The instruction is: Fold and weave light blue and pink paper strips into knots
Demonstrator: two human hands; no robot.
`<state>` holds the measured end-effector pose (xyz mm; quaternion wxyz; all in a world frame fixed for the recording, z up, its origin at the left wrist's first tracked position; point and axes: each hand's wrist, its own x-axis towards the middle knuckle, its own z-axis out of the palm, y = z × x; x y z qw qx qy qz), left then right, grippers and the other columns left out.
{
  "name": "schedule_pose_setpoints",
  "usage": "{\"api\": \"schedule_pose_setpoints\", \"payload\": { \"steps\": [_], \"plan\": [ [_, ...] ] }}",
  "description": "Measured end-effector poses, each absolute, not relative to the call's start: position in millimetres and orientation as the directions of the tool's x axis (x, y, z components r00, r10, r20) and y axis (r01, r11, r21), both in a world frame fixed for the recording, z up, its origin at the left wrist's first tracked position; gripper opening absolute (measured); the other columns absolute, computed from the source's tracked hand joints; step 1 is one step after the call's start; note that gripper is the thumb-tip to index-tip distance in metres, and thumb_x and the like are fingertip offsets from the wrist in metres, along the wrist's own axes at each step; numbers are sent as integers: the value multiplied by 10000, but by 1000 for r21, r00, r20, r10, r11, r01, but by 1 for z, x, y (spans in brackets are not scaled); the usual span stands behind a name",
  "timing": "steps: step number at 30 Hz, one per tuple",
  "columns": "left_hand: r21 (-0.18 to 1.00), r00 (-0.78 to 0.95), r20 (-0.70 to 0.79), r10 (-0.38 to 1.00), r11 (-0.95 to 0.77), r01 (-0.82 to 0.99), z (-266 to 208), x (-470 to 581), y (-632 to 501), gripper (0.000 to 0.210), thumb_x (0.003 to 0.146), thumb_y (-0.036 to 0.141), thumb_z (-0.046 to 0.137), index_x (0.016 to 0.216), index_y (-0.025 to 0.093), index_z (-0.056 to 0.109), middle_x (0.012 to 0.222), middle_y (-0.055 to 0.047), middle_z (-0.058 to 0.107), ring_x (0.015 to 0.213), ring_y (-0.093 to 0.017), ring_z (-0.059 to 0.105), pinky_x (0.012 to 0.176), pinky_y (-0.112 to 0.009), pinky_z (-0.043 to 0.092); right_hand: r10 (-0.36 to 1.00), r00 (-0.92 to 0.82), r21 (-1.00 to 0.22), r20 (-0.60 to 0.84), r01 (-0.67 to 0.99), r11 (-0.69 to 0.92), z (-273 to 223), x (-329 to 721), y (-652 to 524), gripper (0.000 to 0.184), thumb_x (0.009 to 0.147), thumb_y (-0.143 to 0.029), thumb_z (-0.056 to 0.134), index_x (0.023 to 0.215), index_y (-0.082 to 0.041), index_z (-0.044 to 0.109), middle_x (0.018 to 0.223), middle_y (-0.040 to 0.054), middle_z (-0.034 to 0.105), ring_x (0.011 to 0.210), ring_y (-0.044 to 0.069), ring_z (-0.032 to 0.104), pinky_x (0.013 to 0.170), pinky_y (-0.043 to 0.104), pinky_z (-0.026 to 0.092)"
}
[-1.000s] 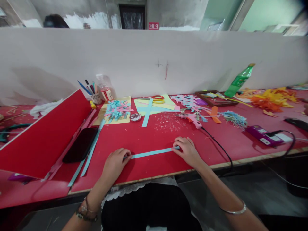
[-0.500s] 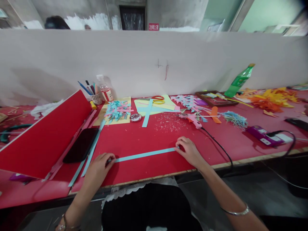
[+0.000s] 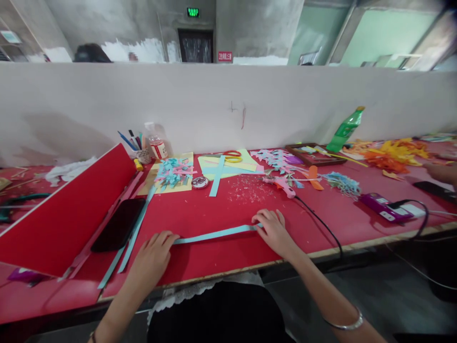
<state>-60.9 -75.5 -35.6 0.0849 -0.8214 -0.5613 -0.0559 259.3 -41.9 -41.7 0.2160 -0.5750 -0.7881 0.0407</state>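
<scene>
A narrow light-blue paper strip (image 3: 217,235) stretches between my two hands, just over the red tabletop, and bends slightly near its right end. My left hand (image 3: 153,255) is at its left end, fingers together and pointing down over the paper; the fingertips are partly hidden. At the other end my right hand (image 3: 274,232) pinches the strip between thumb and index finger, with the other fingers loosely raised. More blue strips (image 3: 134,243) lie left of my left hand, beside a black phone (image 3: 118,225). A shorter blue strip (image 3: 217,176) lies farther back.
A pink glue gun (image 3: 284,185) with a black cord lies beyond my right hand. Scissors (image 3: 233,157) rest on paper sheets. A red board (image 3: 78,209) stands tilted at left. A green bottle (image 3: 346,129) leans near a wooden tray (image 3: 330,162). Another person's hand (image 3: 442,172) shows at right.
The strip has gone from straight to slightly bent near my right hand. My left hand has turned, its fingers now reaching over the strip's end. Another person's hand has appeared at right.
</scene>
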Motion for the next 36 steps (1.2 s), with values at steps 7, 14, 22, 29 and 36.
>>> {"api": "schedule_pose_setpoints", "payload": {
  "steps": [7,14,22,29,36],
  "plan": [
    [-76,391,131,911,-384,920,-16,-23,-69,234,749,181,419,947,194,544,946,-77,565,916,-221,494,806,-364,340,867,-368,-342,336,810,476,-33,228,-44,305,770,-110,306,981,-239,484,1001,27,513,958,144,448,943,399,131],
    [132,323,-98,941,-310,942,-5,-24,-69,324,749,178,397,1067,212,452,925,-69,588,874,-189,539,730,-291,379,837,-216,-312,503,857,409,-27,223,-47,269,787,-144,309,974,-192,496,978,51,531,958,158,461,950,421,97],
    [417,451,-244,858,-327,848,6,-23,-63,309,756,273,363,1044,233,469,954,-34,588,836,-161,544,713,-248,378,586,-646,-28,488,660,751,-22,180,-67,232,821,-273,361,1006,-209,484,933,40,557,870,134,484,933,408,131],
    [399,494,-35,869,-441,804,21,-9,-61,321,746,366,418,1025,216,470,911,-29,586,775,-155,532,659,-237,375,641,-723,-98,258,641,762,-17,179,-55,199,834,-201,332,814,-182,529,732,14,581,672,114,505,629,242,303],
    [234,568,-47,821,-544,806,27,13,-55,251,801,299,344,713,166,537,644,-34,576,568,-132,517,487,-221,293,737,-643,-241,209,696,676,-2,179,-50,160,754,-216,398,706,-162,541,640,10,580,563,100,489,512,233,225]
  ]
}}
